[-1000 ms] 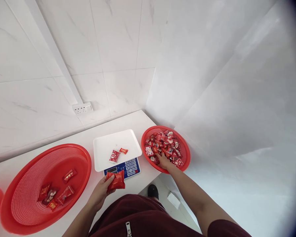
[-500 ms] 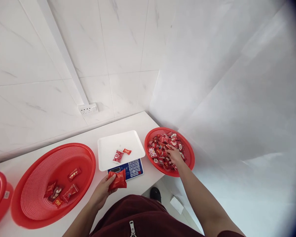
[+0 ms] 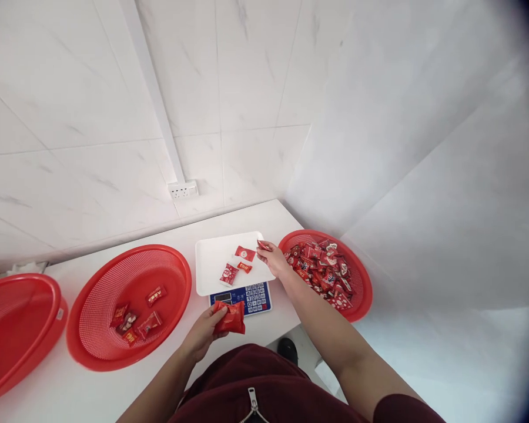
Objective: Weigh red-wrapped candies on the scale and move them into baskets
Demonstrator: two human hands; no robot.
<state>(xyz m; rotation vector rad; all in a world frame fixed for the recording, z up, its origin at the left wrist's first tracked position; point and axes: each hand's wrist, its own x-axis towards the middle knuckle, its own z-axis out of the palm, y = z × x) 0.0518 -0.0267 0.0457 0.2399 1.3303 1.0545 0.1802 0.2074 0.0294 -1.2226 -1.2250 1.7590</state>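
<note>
My right hand (image 3: 274, 260) pinches a small red sweet (image 3: 263, 245) over the right edge of the scale's white tray (image 3: 211, 276). Three red wrapped sweets (image 3: 238, 263) lie on that tray. Below it the scale's blue keypad (image 3: 253, 297) faces me. My left hand (image 3: 205, 331) grips a crumpled red packet (image 3: 230, 318) in front of the scale. To the right, a red mesh basket (image 3: 361, 294) is full of red sweets.
A large red mesh basket (image 3: 92, 346) left of the scale holds several sweets. Another red basket (image 3: 22, 352) sits at the far left. A wall socket (image 3: 183, 189) is on the tiled wall behind. The white counter ends just past the right basket.
My right hand left the right basket with a sweet and moved left over the scale tray. A third sweet now lies on the tray. The left hand stays put.
</note>
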